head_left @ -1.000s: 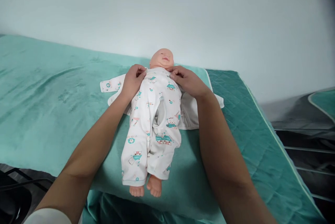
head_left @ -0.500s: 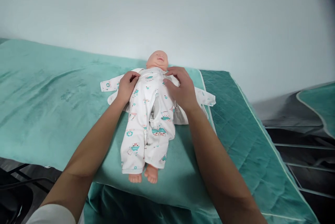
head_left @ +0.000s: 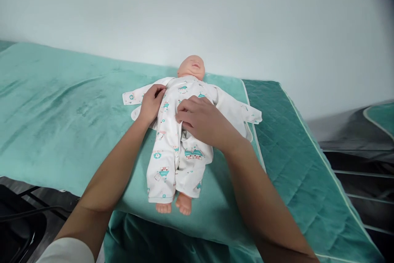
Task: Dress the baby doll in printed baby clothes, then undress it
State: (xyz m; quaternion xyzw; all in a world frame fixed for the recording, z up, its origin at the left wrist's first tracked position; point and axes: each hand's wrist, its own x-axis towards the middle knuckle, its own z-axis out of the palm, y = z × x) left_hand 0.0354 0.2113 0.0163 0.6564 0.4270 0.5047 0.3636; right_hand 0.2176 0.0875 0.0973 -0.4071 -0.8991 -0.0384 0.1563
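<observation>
A baby doll (head_left: 191, 66) lies on its back, head toward the wall and bare feet (head_left: 184, 204) toward me. It is dressed in white baby clothes (head_left: 161, 168) with teal and pink prints; the sleeves (head_left: 253, 114) spread out to both sides. My left hand (head_left: 153, 103) is at the left side of the doll's chest, fingertips closed on the cloth edge. Across the belly lies my right hand (head_left: 201, 119), its fingers curled together on the front of the clothes. It covers the middle of the garment, and its fingertips are partly hidden.
A light green padded mat (head_left: 76, 131) lies under the doll, over a darker quilted cover (head_left: 292, 164). A pale wall (head_left: 197, 12) rises behind. At the right is a metal rack (head_left: 363, 172); at the lower left, a black chair (head_left: 18, 222).
My right hand has moved from the chest edge by the doll's shoulder down and inward onto the belly, its fingers curling in. My left hand stays at the chest's side.
</observation>
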